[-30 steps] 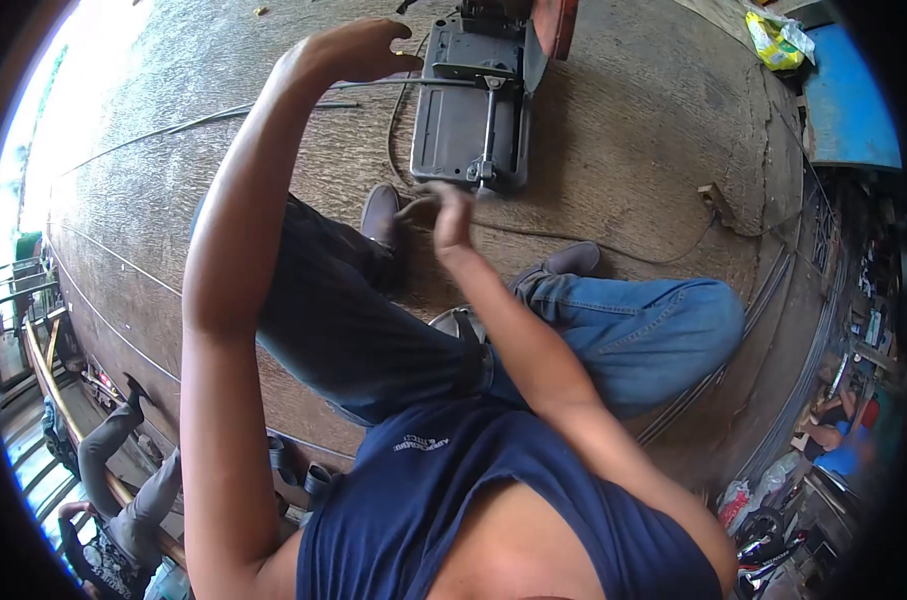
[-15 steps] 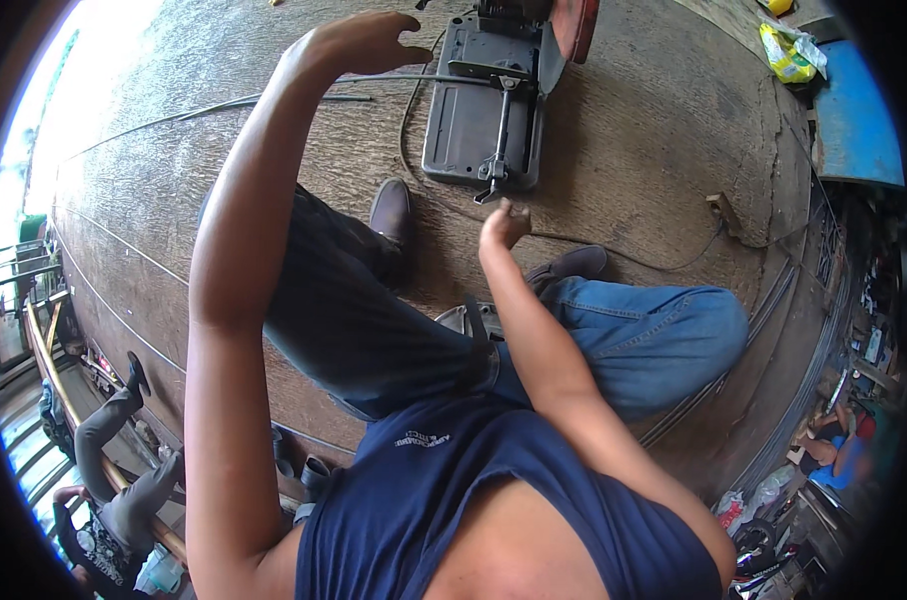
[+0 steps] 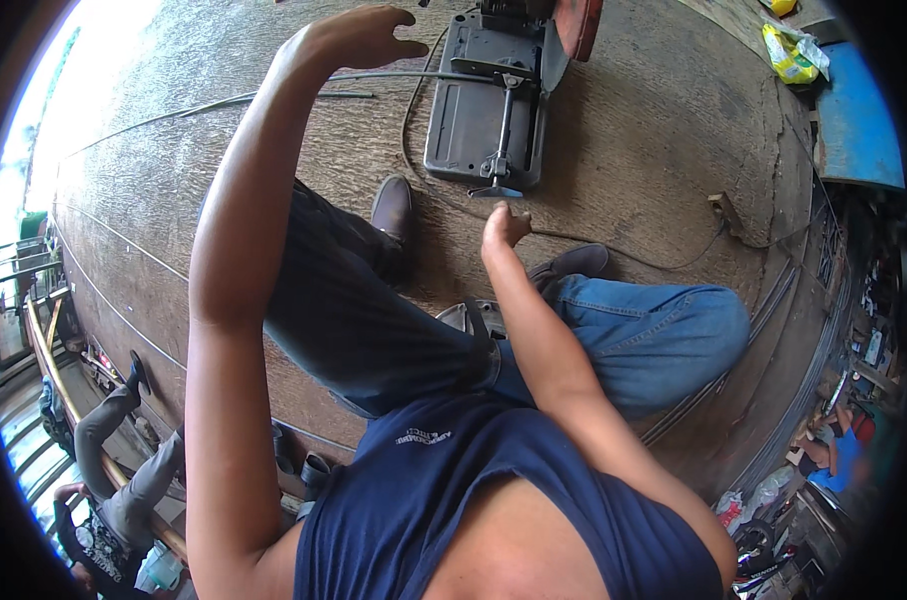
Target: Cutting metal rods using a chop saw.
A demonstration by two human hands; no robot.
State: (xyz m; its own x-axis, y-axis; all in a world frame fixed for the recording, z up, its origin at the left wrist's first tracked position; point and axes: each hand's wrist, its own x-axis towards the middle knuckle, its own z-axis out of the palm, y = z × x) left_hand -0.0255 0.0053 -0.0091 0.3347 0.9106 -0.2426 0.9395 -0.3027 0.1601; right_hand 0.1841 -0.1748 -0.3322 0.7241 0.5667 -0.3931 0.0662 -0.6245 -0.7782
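A dark cut-off saw (image 3: 471, 125) stands on the floor in front of me, its reddish blade guard (image 3: 577, 28) at the upper right. At the near end of its clamp screw (image 3: 504, 120) is a small crank handle (image 3: 496, 192). Just below the handle is my right hand (image 3: 507, 226), loosely bent with finger and thumb apart; a narrow gap seems to separate them. A thin metal rod (image 3: 394, 75) runs from the left into the clamp area. Left of the saw, my left hand (image 3: 369, 36) hovers above the rod, fingers and thumb spread, holding nothing visible.
A dark cable (image 3: 409, 130) curves past the saw and across the floor. Beyond my right knee lie long rods (image 3: 774, 290). A blue panel (image 3: 859, 120) and a yellow bag (image 3: 794, 55) are at the upper right. Another person's legs (image 3: 114, 440) show at lower left.
The crank handle has turned from a slanted position to lie crosswise. My right hand has stayed almost in place; my left hand has shifted slightly upward.
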